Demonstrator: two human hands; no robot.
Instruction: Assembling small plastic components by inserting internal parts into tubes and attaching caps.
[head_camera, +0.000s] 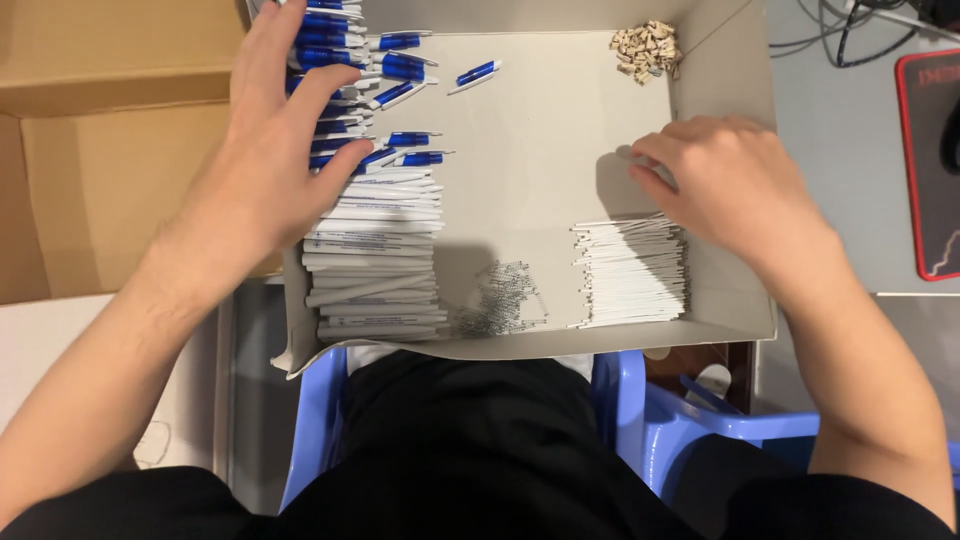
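**Two hands over a shallow box of pen parts**

A person sits with a shallow cardboard tray (720, 315) on their lap, seen from above. The left hand (265, 150) lies spread, fingers extended, pressing on a heap of blue-and-white pens (345, 60); it closes on nothing. Directly below that hand sits a stack of white pen barrels (375, 260), too many to count. About five loose pens lie scattered just to the right of the left fingertips. The right hand (725, 185) is curled, its fingertips pinched near the tray floor; whether they hold anything cannot be told. Just under this hand lies one bundle of thin white refill tubes (632, 272). Between the two hands, nearer the body, rests one small pile of metal springs (500, 300). Above the right hand, in the far corner, lies one small heap of tan plastic pieces (647, 50).
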